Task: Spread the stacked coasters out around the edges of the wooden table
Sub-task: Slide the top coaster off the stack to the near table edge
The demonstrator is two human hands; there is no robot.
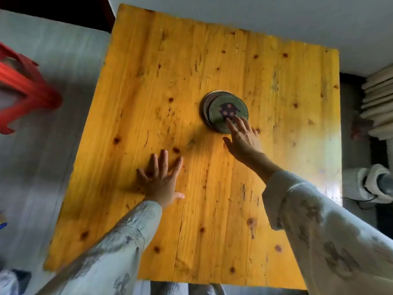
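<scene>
A stack of round coasters lies right of the middle of the yellow wooden table. The top coaster is green with a dark shape and pink dots, and it sits shifted a little to the right of those under it. My right hand reaches over the stack's near edge with fingers spread, fingertips touching the top coaster. Flat on the wood, to the left of the stack and nearer to me, rests my left hand, fingers apart, holding nothing.
A red plastic stool stands on the floor to the left of the table. Stacked pale boards and a white wrapped object are on the right. A white wall runs behind the far edge.
</scene>
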